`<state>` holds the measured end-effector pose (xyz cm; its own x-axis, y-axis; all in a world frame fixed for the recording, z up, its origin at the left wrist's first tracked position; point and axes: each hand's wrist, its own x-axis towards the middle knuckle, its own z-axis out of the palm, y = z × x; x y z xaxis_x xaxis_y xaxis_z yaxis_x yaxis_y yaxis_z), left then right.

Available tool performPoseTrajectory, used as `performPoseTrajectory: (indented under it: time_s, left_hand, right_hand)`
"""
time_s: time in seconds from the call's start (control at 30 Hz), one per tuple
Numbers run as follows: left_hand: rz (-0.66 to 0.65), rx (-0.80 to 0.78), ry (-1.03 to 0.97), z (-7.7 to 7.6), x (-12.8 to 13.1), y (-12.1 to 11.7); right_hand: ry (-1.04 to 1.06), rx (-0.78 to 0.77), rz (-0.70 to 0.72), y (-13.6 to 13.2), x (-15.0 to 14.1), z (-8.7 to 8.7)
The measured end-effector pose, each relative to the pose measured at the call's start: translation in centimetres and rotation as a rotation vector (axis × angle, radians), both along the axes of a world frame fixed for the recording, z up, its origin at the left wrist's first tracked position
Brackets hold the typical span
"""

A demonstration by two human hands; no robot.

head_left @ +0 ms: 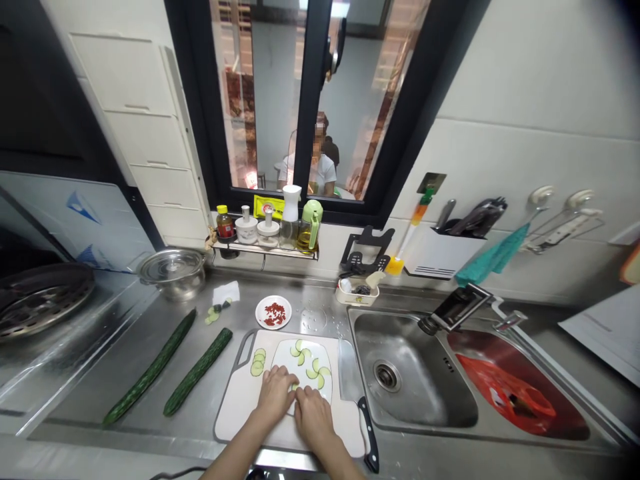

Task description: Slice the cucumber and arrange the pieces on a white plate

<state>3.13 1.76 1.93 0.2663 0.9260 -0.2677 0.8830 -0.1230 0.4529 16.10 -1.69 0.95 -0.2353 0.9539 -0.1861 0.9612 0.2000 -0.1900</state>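
While both hands are pressing down together at the near edge of an oval white plate (pixel 305 357), the left hand (pixel 275 395) and the right hand (pixel 313 415) are lying side by side, fingers curled onto the plate rim; whether they are pinching a slice underneath, I cannot tell. That plate is sitting on a white cutting board (pixel 235 407) on the steel counter (pixel 200 427), and it is holding a ring of half-moon cucumber slices (pixel 313 368). A short stack of round slices (pixel 258 362) is lying on the board just left of the plate. A cleaver (pixel 356 393) is resting along the board's right edge, its black handle pointing toward the person. Two whole cucumbers (pixel 173 367) are lying diagonally on the counter left of the board. Behind the board, a small white dish (pixel 273 312) is holding chopped red bits, and cucumber ends (pixel 214 315) are sitting near a scrap of paper. To the right, the near sink basin (pixel 400 353) is showing only its drain, while the farther basin is holding a red plastic bag (pixel 505 390). A lidded steel pot (pixel 173 270) is standing at the back left.
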Motion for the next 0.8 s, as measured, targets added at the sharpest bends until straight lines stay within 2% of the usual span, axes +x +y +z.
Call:
performPoseTrajectory:
  time_s: [0.2,0.4,0.53,0.67,0.8]
  left_hand:
    - [0.018,0.037,-0.002,-0.1,0.1,-0.1]
    - [0.014,0.035,-0.001,0.2,0.0,-0.2]
    - [0.044,0.034,-0.055,-0.2,0.2,-0.5]
    - [0.164,0.09,-0.18,-1.2,-0.5,-0.7]
    - [0.4,0.13,-0.106,-2.0,-3.1,-0.6]
  right_hand:
    - [0.021,-0.001,-0.008,-0.1,0.0,-0.1]
    - [0.121,-0.027,-0.016,0.4,0.4,-0.6]
    - [0.178,-0.017,-0.033,0.3,0.6,-0.5]
    - [0.269,0.002,-0.096,-0.3,1.2,0.0]
    - [0.365,0.004,-0.15,-0.7,2.2,0.9]
